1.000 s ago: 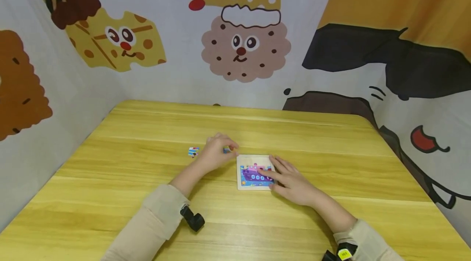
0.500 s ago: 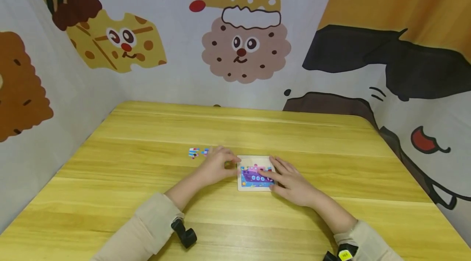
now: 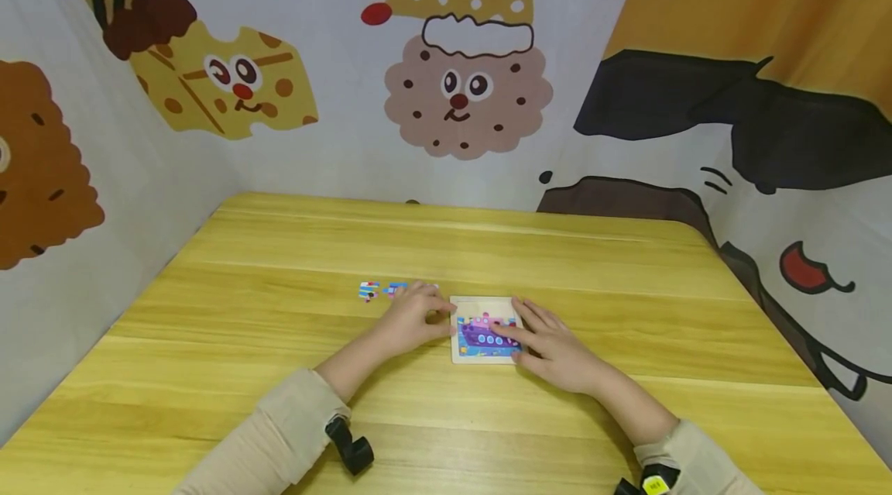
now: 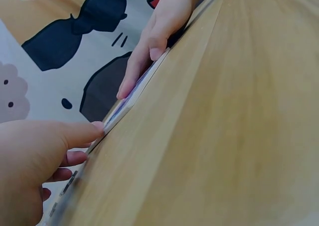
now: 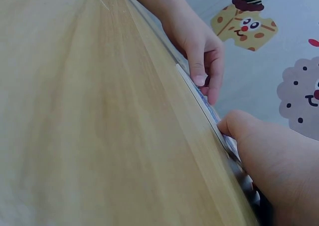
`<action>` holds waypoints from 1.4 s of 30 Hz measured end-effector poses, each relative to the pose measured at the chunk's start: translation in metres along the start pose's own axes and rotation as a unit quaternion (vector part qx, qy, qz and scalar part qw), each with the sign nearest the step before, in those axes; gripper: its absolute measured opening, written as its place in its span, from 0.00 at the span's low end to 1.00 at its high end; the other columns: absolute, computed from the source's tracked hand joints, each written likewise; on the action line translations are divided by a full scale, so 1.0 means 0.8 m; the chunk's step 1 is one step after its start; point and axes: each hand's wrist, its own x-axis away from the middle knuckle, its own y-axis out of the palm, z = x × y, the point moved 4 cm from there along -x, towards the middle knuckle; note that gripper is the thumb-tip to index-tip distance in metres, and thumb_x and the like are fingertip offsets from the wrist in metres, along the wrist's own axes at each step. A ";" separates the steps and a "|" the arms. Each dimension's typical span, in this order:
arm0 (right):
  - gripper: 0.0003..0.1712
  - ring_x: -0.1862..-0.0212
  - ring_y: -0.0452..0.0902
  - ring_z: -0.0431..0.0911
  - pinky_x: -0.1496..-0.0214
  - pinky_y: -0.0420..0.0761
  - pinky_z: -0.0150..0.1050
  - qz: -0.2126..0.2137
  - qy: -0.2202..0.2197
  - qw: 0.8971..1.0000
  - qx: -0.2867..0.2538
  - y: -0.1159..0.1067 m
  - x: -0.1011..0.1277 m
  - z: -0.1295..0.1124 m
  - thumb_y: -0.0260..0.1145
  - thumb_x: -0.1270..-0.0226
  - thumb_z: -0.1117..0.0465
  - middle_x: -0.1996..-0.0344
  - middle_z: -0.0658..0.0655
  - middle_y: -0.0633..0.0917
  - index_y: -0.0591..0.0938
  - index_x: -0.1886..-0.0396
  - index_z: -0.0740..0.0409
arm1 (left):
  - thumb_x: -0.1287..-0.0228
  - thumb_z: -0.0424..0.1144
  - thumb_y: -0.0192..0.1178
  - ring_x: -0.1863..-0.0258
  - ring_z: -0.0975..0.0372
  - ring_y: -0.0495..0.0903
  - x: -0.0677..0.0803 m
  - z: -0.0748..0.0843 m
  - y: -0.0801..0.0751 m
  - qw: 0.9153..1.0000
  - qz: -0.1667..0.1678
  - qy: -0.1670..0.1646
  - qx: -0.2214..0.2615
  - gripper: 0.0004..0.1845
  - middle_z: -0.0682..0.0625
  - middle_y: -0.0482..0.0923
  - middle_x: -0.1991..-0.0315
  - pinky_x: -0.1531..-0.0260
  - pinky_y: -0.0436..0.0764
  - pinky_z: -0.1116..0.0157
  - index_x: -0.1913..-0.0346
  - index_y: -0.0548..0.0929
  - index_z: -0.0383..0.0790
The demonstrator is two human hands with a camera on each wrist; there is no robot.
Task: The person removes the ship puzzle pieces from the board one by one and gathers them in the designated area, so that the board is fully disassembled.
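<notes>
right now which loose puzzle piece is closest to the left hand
The loose piece right beside the left hand; the other piece lies farther left.

Both hands (image 5: 202,61) at puzzle board (image 5: 199,99)

small square puzzle board (image 3: 485,328) lying flat on the yellow table, showing a purple boat picture, two loose puzzle pieces (image 3: 379,290) sitting just left of it
</notes>
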 end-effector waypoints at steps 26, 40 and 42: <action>0.25 0.26 0.40 0.58 0.32 0.43 0.62 0.002 0.002 1.000 -0.004 0.001 0.000 -0.001 0.53 0.26 0.48 0.26 0.60 0.48 0.68 0.31 0.36 | 0.43 0.49 0.68 0.59 0.64 0.68 -0.002 0.005 0.006 1.000 -0.021 -0.005 -0.014 0.17 0.59 0.76 0.62 0.53 0.62 0.57 0.53 0.86 0.47; 0.25 0.26 0.39 0.58 0.33 0.43 0.64 0.000 0.003 1.000 -0.011 0.001 0.001 -0.001 0.53 0.26 0.50 0.25 0.61 0.48 0.69 0.31 0.37 | 0.48 0.42 0.72 0.61 0.62 0.69 -0.007 0.015 0.006 0.999 -0.002 -0.019 0.028 0.11 0.57 0.76 0.67 0.51 0.62 0.53 0.61 0.88 0.44; 0.25 0.26 0.40 0.59 0.33 0.43 0.64 0.000 0.001 1.000 -0.007 0.001 0.001 0.000 0.53 0.26 0.49 0.25 0.61 0.48 0.69 0.31 0.37 | 0.49 0.41 0.73 0.61 0.62 0.69 -0.007 0.014 0.006 0.999 -0.001 -0.025 0.041 0.11 0.57 0.77 0.67 0.51 0.62 0.54 0.62 0.88 0.44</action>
